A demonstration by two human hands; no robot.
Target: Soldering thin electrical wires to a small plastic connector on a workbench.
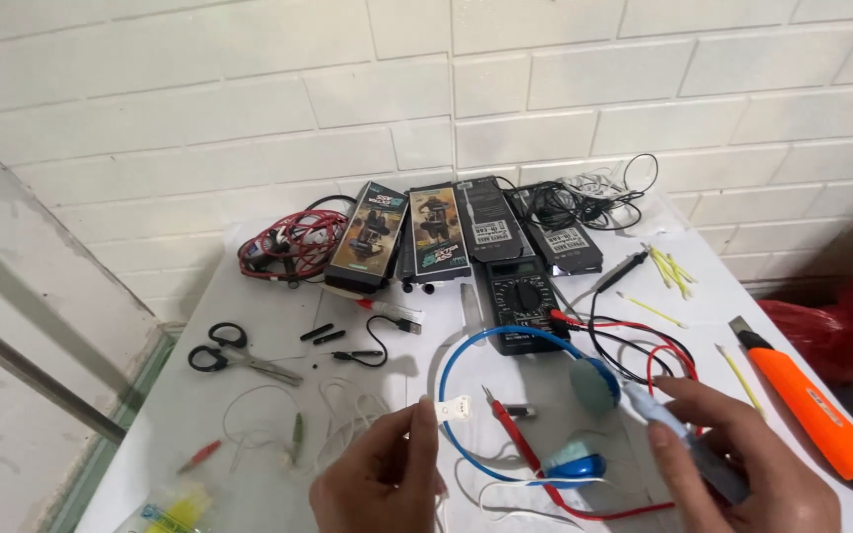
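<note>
My left hand (379, 481) pinches a small white tab-shaped piece (449, 408) between thumb and finger, low in the middle of the head view. My right hand (737, 464) grips a light blue pen-shaped tool (656, 410), its tip pointing up-left toward the grey-blue ear pad (595, 384) of a blue headset. The headset's blue band (466, 361) lies on the white table (249, 395) between both hands, with the second ear cup (573, 464) below. A red-handled probe (510, 424) lies inside the band.
A black multimeter (519, 297) with red and black leads (644, 341) sits behind the headset. Several dark boxes (426, 235) lean at the wall beside a red cable coil (288, 245). Scissors (232, 355) lie left, an orange utility knife (821, 415) right, yellow sticks (668, 268) behind.
</note>
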